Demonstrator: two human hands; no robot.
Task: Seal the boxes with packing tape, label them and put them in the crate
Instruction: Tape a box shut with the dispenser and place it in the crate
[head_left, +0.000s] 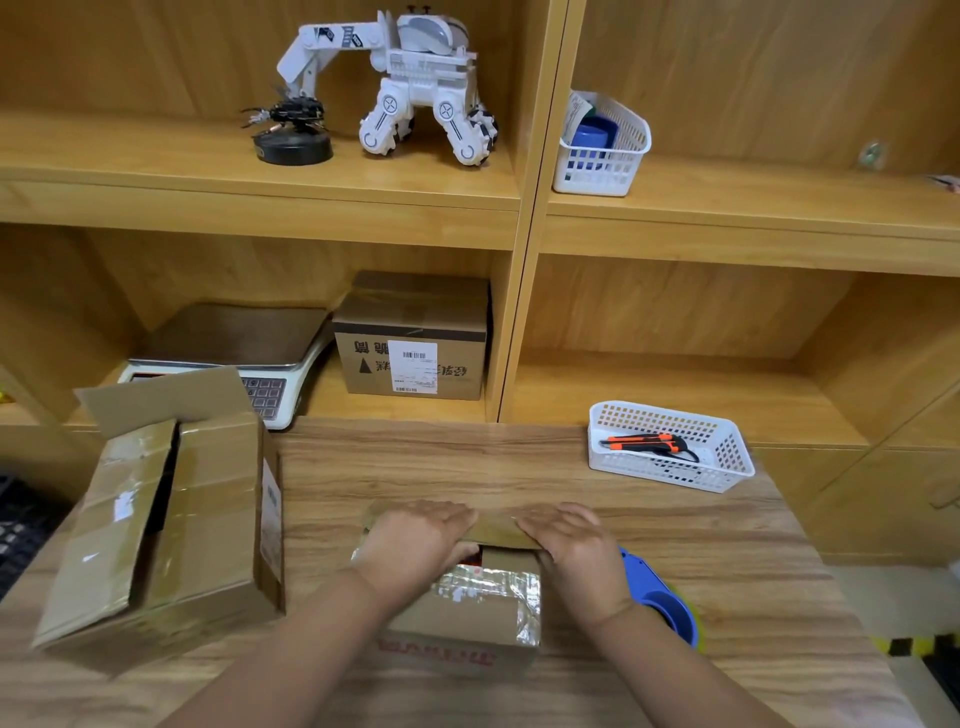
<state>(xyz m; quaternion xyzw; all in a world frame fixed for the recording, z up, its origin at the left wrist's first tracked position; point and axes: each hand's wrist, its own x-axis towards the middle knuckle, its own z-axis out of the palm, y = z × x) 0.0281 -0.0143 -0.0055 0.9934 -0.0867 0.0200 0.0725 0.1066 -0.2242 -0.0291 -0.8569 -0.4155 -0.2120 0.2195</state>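
— Cardboard sealed yet?
— No. My left hand (415, 535) and right hand (571, 540), fingers flat and straight, press the small box (467, 613) closed by its far flap (496, 527). Just right of it lies the tape dispenser (662, 597); left of it the big box (208, 509) gapes. I reckon taping, labelling and crating all remain.

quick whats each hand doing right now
Left hand: open, pressing flat on the far flap of the small box.
Right hand: open, pressing the same flap.

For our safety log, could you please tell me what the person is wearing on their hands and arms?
The left hand and right hand are bare: no gloves, rings or watch show. Both forearms are uncovered to the picture's lower edge, so no sleeve is in view.
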